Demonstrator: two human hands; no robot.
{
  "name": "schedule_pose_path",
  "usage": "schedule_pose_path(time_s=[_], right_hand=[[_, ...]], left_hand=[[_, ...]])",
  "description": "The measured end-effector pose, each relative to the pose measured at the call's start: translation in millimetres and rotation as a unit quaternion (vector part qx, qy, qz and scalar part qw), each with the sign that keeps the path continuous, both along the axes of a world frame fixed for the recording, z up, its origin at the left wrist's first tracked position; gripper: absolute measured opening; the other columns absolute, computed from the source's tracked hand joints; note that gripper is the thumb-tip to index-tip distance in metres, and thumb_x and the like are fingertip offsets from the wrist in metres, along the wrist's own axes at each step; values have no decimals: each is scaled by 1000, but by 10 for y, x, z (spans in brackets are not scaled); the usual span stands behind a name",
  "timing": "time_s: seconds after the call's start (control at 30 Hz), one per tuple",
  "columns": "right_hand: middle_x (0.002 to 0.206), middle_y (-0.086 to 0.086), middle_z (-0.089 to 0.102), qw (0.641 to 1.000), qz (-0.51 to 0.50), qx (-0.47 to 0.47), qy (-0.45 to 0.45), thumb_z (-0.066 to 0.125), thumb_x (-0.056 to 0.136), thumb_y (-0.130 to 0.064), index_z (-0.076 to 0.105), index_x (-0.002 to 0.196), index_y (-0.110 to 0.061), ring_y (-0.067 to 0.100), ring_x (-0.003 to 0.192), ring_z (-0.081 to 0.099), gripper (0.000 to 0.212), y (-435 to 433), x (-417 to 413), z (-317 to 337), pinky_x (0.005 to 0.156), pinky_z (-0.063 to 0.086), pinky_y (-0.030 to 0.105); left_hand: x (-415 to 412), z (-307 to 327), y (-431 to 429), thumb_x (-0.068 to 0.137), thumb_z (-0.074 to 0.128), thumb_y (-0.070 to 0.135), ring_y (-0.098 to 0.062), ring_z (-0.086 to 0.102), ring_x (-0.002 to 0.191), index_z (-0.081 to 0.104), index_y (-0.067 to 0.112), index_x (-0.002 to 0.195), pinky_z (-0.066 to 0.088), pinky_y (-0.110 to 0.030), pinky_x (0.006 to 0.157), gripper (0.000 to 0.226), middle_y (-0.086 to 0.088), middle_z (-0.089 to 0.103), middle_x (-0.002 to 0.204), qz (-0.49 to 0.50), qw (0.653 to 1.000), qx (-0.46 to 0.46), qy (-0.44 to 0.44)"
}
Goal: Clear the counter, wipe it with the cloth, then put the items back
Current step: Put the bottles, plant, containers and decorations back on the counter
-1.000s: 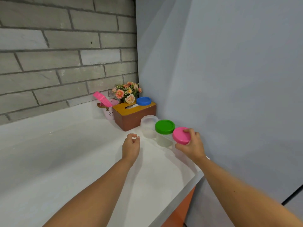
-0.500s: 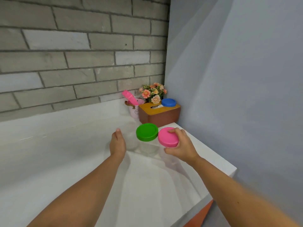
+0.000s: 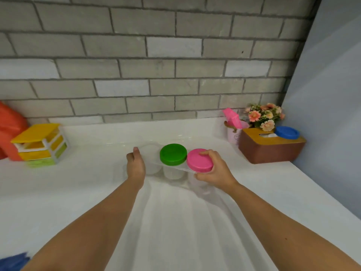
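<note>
A row of three clear jars joined in a clear holder hangs over the white counter (image 3: 175, 222), in the middle. The left jar (image 3: 149, 153) has no lid, the middle one a green lid (image 3: 173, 154), the right one a pink lid (image 3: 198, 161). My left hand (image 3: 135, 167) grips the holder's left end beside the lidless jar. My right hand (image 3: 216, 171) curls round the pink-lidded jar at the right end. A blue cloth (image 3: 11, 262) shows at the bottom left corner, mostly cut off.
A brown tissue box (image 3: 269, 149) with a blue lid (image 3: 287, 132) on it stands in the back right corner, by flowers (image 3: 264, 116) and a pink cup (image 3: 234, 132). At the left are a yellow-green mini drawer unit (image 3: 41, 145) and an orange bag (image 3: 9, 130).
Both hands have carried the jar set left, away from the tissue box toward the middle of the counter. My view has swung left, bringing the drawer unit and orange bag into sight.
</note>
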State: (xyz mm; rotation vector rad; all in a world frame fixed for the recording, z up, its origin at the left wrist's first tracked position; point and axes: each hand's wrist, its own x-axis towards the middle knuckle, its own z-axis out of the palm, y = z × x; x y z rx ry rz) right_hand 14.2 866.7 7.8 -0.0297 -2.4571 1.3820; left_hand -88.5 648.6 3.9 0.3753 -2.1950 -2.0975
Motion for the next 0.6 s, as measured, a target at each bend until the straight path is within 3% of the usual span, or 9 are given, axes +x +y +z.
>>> schedule_pose_path(time_s=[0.17, 0.3, 0.47, 0.6], right_hand=[[126, 1, 44, 999, 46, -5, -4, 84, 62, -8, 45, 118, -32, 16, 110, 49, 73, -607, -457, 45, 82, 45, 20], [125, 1, 40, 999, 45, -9, -16, 84, 64, -10, 46, 126, -25, 16, 110, 48, 74, -1039, -798, 102, 87, 44, 23], [127, -2, 41, 998, 58, -14, -35, 85, 62, -9, 47, 125, -29, 16, 113, 46, 77, -1512, -1190, 133, 91, 44, 27], [127, 0, 37, 998, 55, -9, -40, 85, 61, -3, 49, 126, -24, 16, 112, 43, 78, -1788, -1494, 132, 94, 42, 27]], left_hand=[[-294, 8, -704, 99, 25, 46, -33, 45, 120, 36, 7, 133, 37, -42, 102, 53, -19, 45, 133, 39, 999, 12, 0], [-540, 36, -1183, 99, 25, 45, -32, 45, 121, 36, 8, 134, 37, -41, 103, 52, -18, 45, 135, 54, 998, 16, 6], [-807, 34, -1703, 100, 28, 41, -32, 44, 122, 36, 9, 135, 37, -39, 99, 48, -16, 44, 136, 65, 998, 21, 10], [-1008, -1, -1984, 100, 31, 36, -28, 46, 115, 39, 9, 130, 38, -38, 96, 41, -12, 47, 125, 64, 997, 39, 17]])
